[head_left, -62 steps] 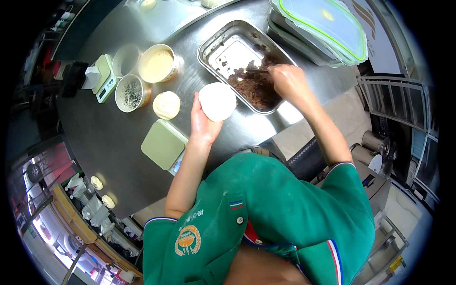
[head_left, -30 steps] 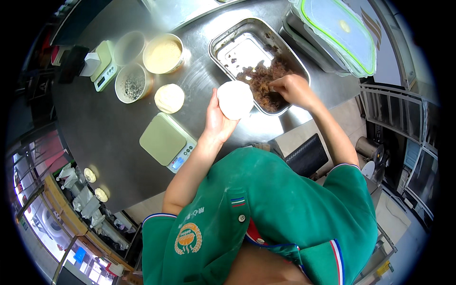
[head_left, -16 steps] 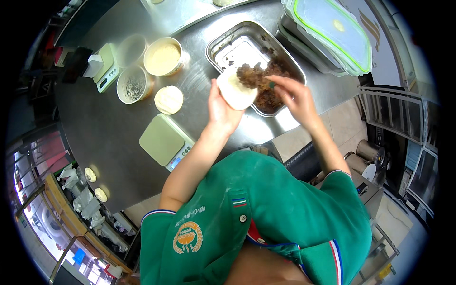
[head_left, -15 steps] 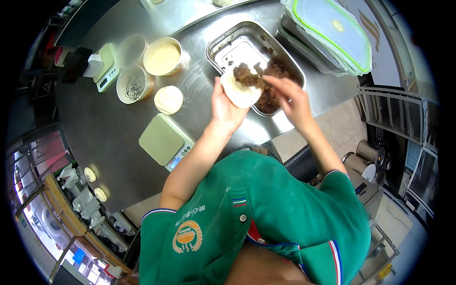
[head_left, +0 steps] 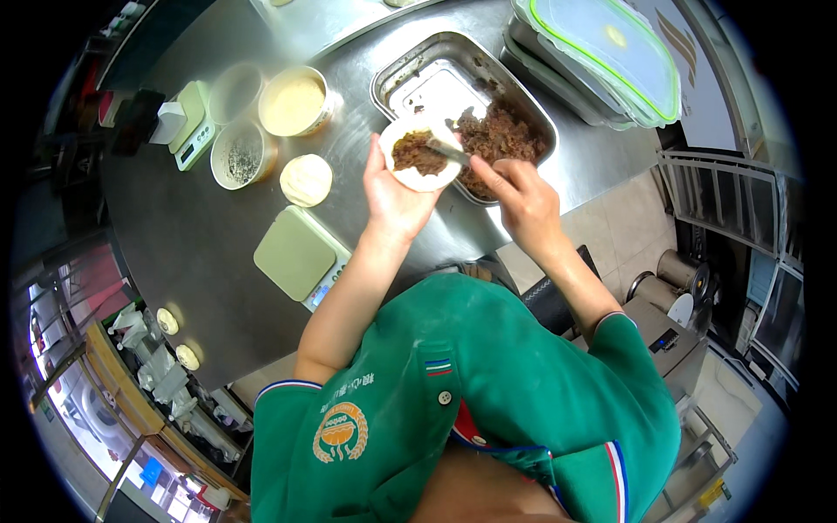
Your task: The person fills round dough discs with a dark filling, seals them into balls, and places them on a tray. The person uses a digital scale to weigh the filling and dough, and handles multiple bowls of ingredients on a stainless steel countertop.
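Note:
A round dough wrapper (head_left: 424, 183) rests in my left hand (head_left: 394, 207), which cups it from below with the thumb along its left edge. Dark brown filling (head_left: 417, 155) lies in the middle of the wrapper. My right hand (head_left: 532, 209) grips a narrow flat spatula (head_left: 449, 152), its tip pressed against that filling; the grip end is hidden by the fingers. Just beyond both hands stands a steel tray (head_left: 436, 91), with more crumbly brown filling (head_left: 499, 135) heaped at its right and near side.
Left of my left hand are a dough round (head_left: 306, 180), a scale (head_left: 295, 253), a tub of pale yellow contents (head_left: 295, 106) and a tub with dark specks (head_left: 245, 155). A second scale (head_left: 193, 131) sits farther left. Lidded containers (head_left: 610, 52) are stacked at back right.
My left hand has moved slightly left with the wrapper. The lump of filling now lies spread in the wrapper's middle, and the spatula shows clearly, pressing on it.

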### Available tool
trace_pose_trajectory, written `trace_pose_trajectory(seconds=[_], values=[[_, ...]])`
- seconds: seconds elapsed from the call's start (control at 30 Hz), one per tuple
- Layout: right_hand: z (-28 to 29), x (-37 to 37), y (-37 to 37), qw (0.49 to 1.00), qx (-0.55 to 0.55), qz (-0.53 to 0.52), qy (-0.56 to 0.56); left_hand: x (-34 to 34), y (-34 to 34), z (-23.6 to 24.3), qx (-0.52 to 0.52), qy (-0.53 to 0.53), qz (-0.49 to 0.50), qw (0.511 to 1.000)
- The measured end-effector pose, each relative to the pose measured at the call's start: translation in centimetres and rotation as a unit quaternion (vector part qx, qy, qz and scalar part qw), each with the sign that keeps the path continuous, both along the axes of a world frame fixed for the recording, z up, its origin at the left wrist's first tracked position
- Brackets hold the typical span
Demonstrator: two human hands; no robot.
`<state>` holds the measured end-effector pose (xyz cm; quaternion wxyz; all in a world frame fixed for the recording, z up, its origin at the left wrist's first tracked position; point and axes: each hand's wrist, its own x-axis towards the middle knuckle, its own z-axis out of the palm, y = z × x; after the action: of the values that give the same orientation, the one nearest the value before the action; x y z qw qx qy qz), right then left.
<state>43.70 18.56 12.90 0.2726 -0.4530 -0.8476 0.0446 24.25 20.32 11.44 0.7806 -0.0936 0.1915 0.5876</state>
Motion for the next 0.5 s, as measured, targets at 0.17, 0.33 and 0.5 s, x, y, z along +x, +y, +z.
trace_pose_trajectory(seconds=[0.17, 0.33, 0.5], values=[[0.3, 2.5, 3.8, 0.986, -0.112, -0.122, -0.034, -3.3, -1.6, -1.2, -0.056, 0.11, 0.042, 0.991], [-6.8, 1.4, 7.3, 0.994, -0.075, -0.005, -0.084, -2.8, -2.1, -3.1, -0.076, 0.084, -0.004, 0.994], [-5.7, 0.6, 7.6, 0.958, -0.274, 0.009, -0.085, -2.7, -1.8, -4.2, -0.097, 0.129, -0.048, 0.986]])
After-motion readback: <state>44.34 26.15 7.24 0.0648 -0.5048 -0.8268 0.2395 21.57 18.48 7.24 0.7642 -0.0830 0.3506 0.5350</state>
